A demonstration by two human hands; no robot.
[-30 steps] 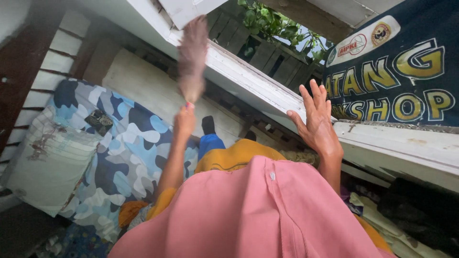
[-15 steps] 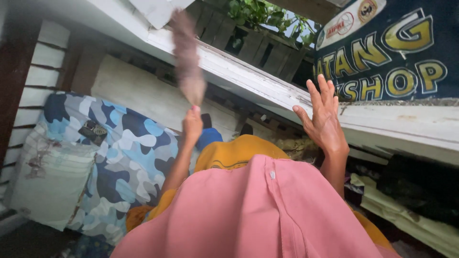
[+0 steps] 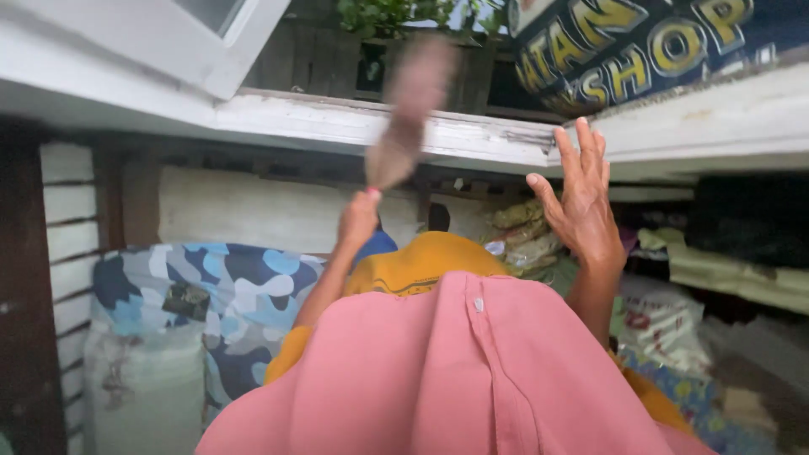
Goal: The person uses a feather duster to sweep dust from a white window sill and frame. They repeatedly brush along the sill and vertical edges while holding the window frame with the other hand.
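Note:
My left hand [image 3: 357, 221] is raised and closed round the handle of a small brown broom [image 3: 410, 109], whose blurred bristles point up against a white-painted wooden ledge [image 3: 337, 126]. My right hand [image 3: 581, 202] is lifted beside it with fingers spread, fingertips near the chipped end of the same ledge, holding nothing. A pink cloth [image 3: 455, 379] fills the bottom of the head view and hides my body, with orange sleeves [image 3: 421, 261] showing above it.
A blue camouflage-patterned cloth [image 3: 219, 295] lies at the left over a white sack [image 3: 143, 396]. Folded fabrics and bags [image 3: 522, 232] are stacked behind the hands. A dark blue signboard [image 3: 640, 42] hangs at the top right, an open white window frame [image 3: 211, 34] at the top left.
The broom in my left hand has swung to the right along the ledge. My right hand stayed raised and open. The view has shifted left and tilted up.

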